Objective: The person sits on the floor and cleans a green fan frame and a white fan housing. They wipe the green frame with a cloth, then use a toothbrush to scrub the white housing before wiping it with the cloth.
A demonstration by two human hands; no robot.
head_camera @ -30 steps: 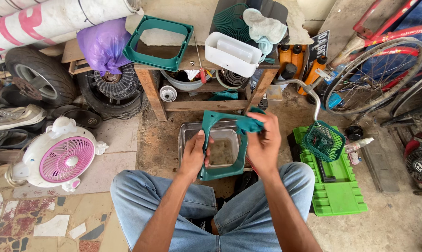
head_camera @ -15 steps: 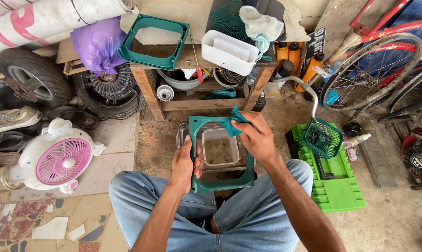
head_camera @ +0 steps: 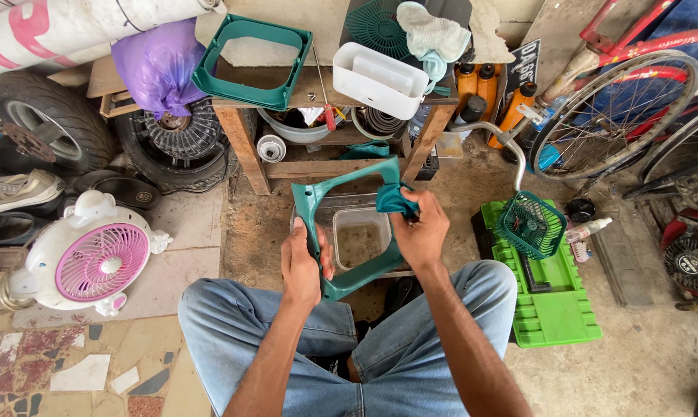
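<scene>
Left hand [head_camera: 302, 259] is closed round the left bar of the green square frame [head_camera: 347, 279], held tilted above a clear tub [head_camera: 362, 241]; right hand [head_camera: 420, 230] pinches a teal cloth [head_camera: 395, 199] against its right bar — looks light, stiff plastic; best gripped by its bars

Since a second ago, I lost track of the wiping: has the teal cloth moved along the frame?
Yes. The teal cloth in the right hand slid down the green frame, nearer the clear tub below.
</scene>
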